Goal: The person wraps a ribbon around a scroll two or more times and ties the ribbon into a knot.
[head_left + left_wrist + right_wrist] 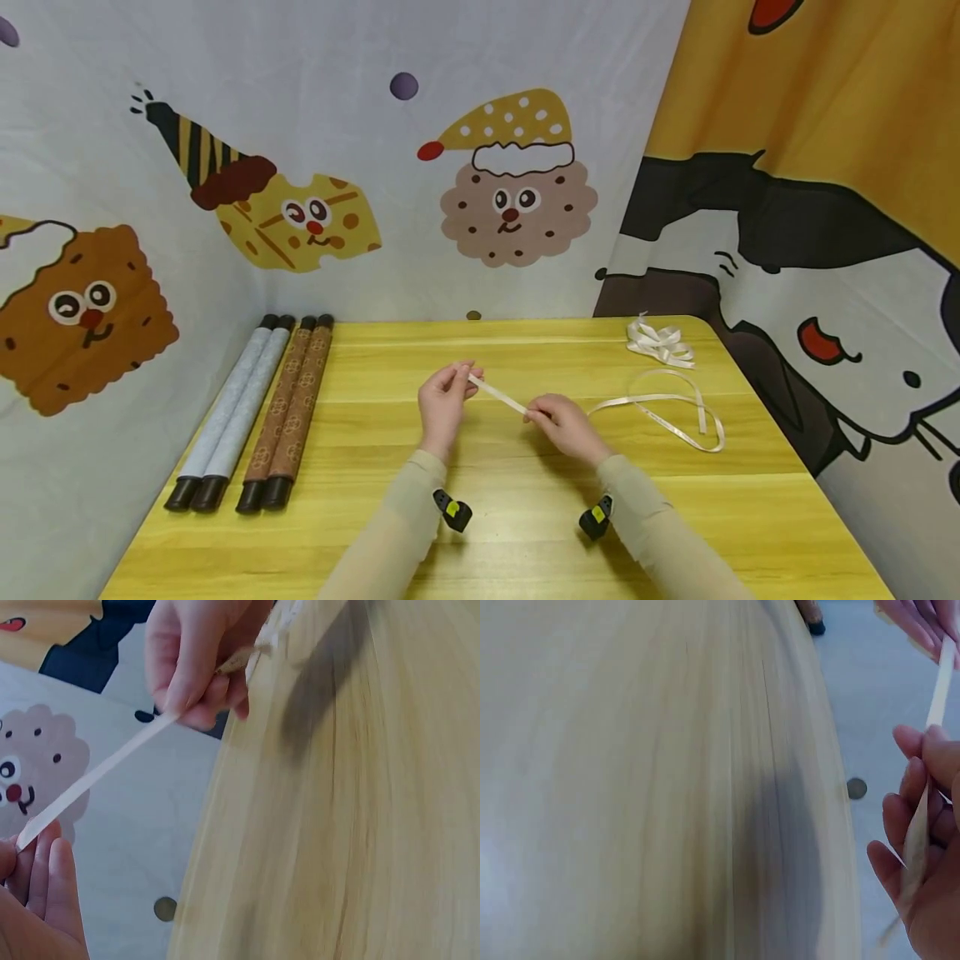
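Note:
A narrow cream ribbon (498,394) stretches taut between my two hands above the middle of the table. Its end is pinched between thumb and fingers of my left hand (444,403). My right hand (564,423) pinches the same ribbon farther along, thumb on top, as the right wrist view also shows. From the right hand the rest of the ribbon (675,397) trails off and lies in loose loops on the table. In the left wrist view the stretched ribbon (97,774) runs diagonally up to the right hand (199,660).
Two light blue rolls (238,408) and two brown patterned rolls (292,408), all with dark end caps, lie side by side at the table's left. A bunch of cream ribbon (660,342) sits at the back right corner. Printed curtains (337,108) hang behind the wooden table (375,517).

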The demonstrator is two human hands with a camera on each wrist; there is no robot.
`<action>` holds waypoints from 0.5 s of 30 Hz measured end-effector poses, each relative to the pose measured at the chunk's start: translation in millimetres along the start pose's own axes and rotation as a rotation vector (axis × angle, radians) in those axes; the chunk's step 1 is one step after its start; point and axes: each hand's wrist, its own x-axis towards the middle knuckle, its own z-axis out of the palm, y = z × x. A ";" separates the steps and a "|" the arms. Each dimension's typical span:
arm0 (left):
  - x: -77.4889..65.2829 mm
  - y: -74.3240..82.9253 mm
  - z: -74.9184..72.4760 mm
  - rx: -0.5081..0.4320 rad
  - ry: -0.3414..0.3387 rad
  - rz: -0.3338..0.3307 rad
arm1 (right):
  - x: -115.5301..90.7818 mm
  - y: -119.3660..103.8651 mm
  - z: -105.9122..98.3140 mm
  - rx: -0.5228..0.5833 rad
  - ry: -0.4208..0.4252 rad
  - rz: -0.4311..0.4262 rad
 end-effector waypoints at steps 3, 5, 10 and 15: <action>2.4 -2.4 -5.7 -0.009 0.021 -0.009 | -2.9 6.3 -5.5 -0.045 -0.034 -0.017; 3.8 -2.9 -9.9 -0.014 0.034 -0.005 | -4.4 10.4 -9.4 -0.076 -0.058 -0.023; 8.2 -1.1 -21.8 -0.023 0.065 -0.006 | -8.9 20.8 -19.1 -0.124 -0.095 -0.054; 13.6 2.1 -35.3 -0.044 0.106 -0.011 | -14.1 29.5 -30.2 -0.171 -0.083 -0.072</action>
